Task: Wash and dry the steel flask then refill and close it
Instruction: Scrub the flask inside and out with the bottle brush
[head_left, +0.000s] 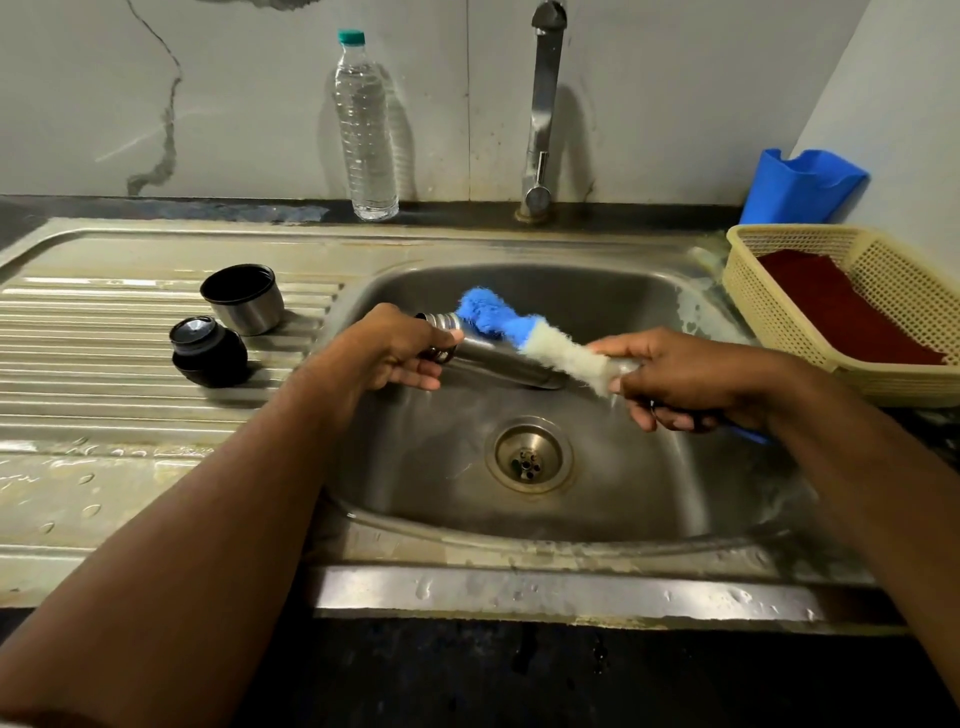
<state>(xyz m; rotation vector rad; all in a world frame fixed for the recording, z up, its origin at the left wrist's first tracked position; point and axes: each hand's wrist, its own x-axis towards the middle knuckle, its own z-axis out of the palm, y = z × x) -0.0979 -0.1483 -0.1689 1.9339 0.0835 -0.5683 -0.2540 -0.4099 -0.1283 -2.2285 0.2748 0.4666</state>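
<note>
My left hand (400, 345) grips the steel flask (498, 358) near its threaded neck, holding it on its side over the sink (649, 499). My right hand (685, 382) clasps the blue-and-white brush (524, 332), laid along the flask's far side. The cup lid (244, 299) and stopper (208, 351) sit on the drainboard (104, 374), left.

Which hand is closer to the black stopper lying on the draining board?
Left. The left hand grips the flask over the sink's left edge, just right of the stopper. The right hand holds the brush across the basin, farther away.
</note>
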